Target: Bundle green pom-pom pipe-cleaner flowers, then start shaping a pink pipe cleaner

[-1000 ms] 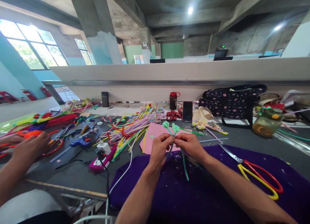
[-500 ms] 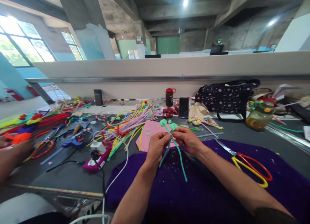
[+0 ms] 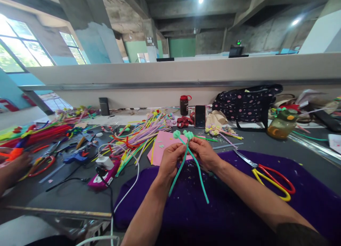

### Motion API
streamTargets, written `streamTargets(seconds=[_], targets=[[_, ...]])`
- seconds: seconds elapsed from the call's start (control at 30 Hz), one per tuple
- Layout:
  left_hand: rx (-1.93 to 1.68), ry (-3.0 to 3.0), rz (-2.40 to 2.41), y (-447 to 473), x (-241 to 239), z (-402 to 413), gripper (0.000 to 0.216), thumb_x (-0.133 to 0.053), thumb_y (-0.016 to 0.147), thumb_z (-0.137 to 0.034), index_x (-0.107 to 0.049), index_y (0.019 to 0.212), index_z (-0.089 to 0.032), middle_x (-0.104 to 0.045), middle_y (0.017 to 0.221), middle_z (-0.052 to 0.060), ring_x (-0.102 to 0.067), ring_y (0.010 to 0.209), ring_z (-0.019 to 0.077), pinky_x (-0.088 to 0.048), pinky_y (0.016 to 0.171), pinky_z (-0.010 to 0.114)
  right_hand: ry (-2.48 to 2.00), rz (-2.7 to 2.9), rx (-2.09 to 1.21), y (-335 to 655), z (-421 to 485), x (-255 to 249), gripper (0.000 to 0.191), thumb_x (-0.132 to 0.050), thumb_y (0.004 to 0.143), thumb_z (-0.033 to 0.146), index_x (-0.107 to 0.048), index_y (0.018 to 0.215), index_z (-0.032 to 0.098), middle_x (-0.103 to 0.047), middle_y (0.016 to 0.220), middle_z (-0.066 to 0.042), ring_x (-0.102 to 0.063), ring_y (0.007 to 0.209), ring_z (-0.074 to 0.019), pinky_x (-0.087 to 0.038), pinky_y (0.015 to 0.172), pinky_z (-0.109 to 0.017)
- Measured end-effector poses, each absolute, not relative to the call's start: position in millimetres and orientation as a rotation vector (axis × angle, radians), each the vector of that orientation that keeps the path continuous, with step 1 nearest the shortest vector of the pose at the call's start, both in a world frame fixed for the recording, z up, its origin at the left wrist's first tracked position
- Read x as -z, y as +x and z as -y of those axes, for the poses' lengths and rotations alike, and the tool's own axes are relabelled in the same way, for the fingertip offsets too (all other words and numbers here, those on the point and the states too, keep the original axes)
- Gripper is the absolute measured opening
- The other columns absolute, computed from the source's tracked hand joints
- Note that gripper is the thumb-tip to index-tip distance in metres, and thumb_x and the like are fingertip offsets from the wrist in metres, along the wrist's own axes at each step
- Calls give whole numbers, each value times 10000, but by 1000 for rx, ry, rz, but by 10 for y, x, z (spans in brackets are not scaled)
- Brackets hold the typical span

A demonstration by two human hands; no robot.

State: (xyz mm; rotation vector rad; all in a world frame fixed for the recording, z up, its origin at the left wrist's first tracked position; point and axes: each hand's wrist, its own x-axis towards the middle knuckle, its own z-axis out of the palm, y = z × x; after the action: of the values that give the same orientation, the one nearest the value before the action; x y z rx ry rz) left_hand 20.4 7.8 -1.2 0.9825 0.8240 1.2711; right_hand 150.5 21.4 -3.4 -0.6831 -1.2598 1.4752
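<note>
Green pipe cleaners (image 3: 201, 184) with pale green balled tops (image 3: 188, 134) are between my two hands, their stems crossing and hanging down in an upside-down V. My left hand (image 3: 172, 157) pinches the stems from the left, just under the tops. From the other side my right hand (image 3: 204, 152) grips them, fingertips almost touching the left ones. A pink sheet (image 3: 157, 150) with small green scraps lies behind my hands. Below them spreads a dark purple cloth (image 3: 226, 210), where scissors (image 3: 274, 180) with red and yellow handles rest on the right.
Bundled pipe cleaners (image 3: 144, 132) cover the table on the left, near a magenta power strip (image 3: 105, 180) with cables. A phone (image 3: 200, 116), a dark bottle (image 3: 184, 105), a patterned bag (image 3: 245, 104) and a greenish bottle (image 3: 282, 123) stand behind. Another person's hand (image 3: 20, 164) works at far left.
The crossed stems now splay wider apart below my hands, and both hands keep their pinch. The whole view has shifted slightly. At far left the other person's hand has moved with an orange piece.
</note>
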Motion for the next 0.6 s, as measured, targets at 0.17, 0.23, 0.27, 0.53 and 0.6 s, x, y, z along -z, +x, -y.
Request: streamTargets(seconds=[0.17,0.23,0.27,0.53,0.6], targets=[[-1315,1094,-861,200,3,-68,192,-690,603,-284,-587,603,-122,-515,484,-30,-349,400,35,-221,408,185,-700,1280,-1450,1499,-183,14,157,-563,738,320,-510,703,177,-383,479,72,-298,394,-51,-189,379,-195],[-1326,1146,-896,194,-19,-60,202,-681,611,-297,-584,581,-122,-504,470,-31,-336,400,37,-219,410,189,-698,1270,-1447,1497,-180,14,161,-571,733,312,-504,684,174,-382,483,69,-292,398,-50,-188,381,-196],[-1329,1170,-916,191,-30,-56,210,-677,613,-304,-581,570,-123,-501,466,-31,-336,402,40,-221,412,191,-695,1260,-1449,1496,-182,17,160,-578,728,306,-504,680,173,-382,485,69,-288,399,-49,-186,382,-196],[-1344,1284,-991,189,-24,-54,190,-653,639,-304,-575,599,-135,-515,498,-27,-390,443,59,-272,442,194,-703,1231,-1446,1510,-208,27,107,-602,691,250,-534,705,168,-385,488,73,-288,394,-45,-178,382,-196],[-1323,1270,-1001,186,-14,-58,183,-657,635,-303,-580,615,-138,-533,512,-23,-410,455,63,-282,448,192,-691,1242,-1440,1512,-205,15,94,-594,694,242,-535,718,173,-391,497,74,-294,394,-44,-181,381,-195]])
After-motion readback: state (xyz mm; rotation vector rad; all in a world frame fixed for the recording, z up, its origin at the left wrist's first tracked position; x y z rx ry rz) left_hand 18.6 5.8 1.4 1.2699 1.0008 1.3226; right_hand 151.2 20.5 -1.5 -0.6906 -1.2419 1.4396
